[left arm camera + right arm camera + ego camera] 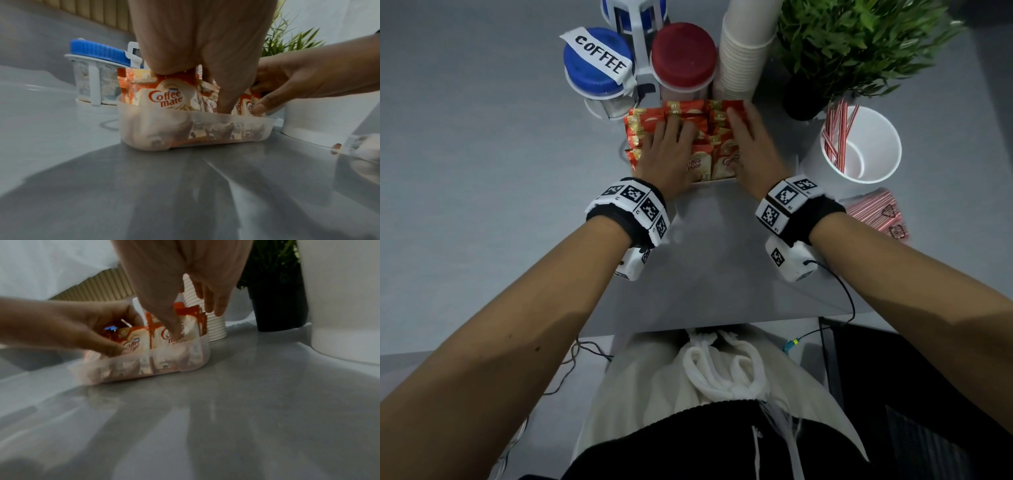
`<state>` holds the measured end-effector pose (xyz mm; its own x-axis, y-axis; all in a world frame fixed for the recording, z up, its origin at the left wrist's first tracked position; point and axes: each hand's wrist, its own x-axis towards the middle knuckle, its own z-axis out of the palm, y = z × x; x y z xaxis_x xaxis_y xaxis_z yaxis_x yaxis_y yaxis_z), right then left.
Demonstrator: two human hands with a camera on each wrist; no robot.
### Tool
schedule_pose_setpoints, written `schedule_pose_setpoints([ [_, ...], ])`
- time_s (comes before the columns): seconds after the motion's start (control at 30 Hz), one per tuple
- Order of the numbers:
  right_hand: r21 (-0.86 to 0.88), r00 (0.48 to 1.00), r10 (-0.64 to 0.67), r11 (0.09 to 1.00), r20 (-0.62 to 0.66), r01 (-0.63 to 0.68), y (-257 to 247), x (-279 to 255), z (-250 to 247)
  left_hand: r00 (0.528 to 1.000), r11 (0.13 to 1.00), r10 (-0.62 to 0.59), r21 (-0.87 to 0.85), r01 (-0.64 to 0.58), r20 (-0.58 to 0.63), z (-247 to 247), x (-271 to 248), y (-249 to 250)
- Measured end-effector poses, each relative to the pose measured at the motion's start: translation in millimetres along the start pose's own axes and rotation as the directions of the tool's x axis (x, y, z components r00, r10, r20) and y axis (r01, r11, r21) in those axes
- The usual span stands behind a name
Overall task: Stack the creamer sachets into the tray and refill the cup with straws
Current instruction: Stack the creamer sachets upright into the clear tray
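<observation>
Pressing down, your left hand (666,150) and right hand (751,147) lie with spread, straight fingers on the creamer sachets (717,161) standing in the tray (185,128).

Two hands, the left hand (666,152) and the right hand (751,147), reach into one translucent tray (205,128) packed with creamer sachets (717,130), too many and too overlapped to count. Behind it stand three lidded jars, two blue-capped (595,61) and one red-capped (683,54), beside one stack of paper cups (744,51) and one potted plant (859,41). One white cup (876,164) holds about eight striped straws (837,133), with one packet of straws (876,212) lying near it on the surface (482,171).
</observation>
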<state>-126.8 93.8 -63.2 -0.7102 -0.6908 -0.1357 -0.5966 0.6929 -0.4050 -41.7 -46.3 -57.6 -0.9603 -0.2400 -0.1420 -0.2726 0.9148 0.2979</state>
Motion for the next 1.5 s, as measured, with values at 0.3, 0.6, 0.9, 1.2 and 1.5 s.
schedule_pose_setpoints([
  [0.3,0.359,0.967,0.253,0.906,-0.03,-0.226,-4.1,-6.9,-13.3,0.999,0.995,0.054,0.08,-0.054,-0.005,7.0,-0.4,9.8],
  [0.6,0.337,0.985,0.154,0.934,-0.084,-0.117,-0.1,0.0,4.1,0.998,0.996,0.061,0.068,-0.06,-0.016,9.6,-0.5,14.1],
  [0.9,0.168,0.988,0.114,0.981,-0.101,-0.096,11.0,-1.9,-4.2,0.997,0.991,0.079,0.112,-0.076,-0.019,11.4,9.2,17.3],
  [1.2,0.327,0.976,0.198,0.932,-0.089,-0.159,-1.7,-2.2,-4.4,0.995,0.998,0.052,0.042,-0.049,-0.086,18.3,5.9,13.1],
  [1.5,0.248,0.992,0.044,0.969,-0.118,-0.014,5.2,-1.9,6.6,0.992,0.996,0.073,-0.042,-0.077,-0.101,17.0,2.4,16.7],
])
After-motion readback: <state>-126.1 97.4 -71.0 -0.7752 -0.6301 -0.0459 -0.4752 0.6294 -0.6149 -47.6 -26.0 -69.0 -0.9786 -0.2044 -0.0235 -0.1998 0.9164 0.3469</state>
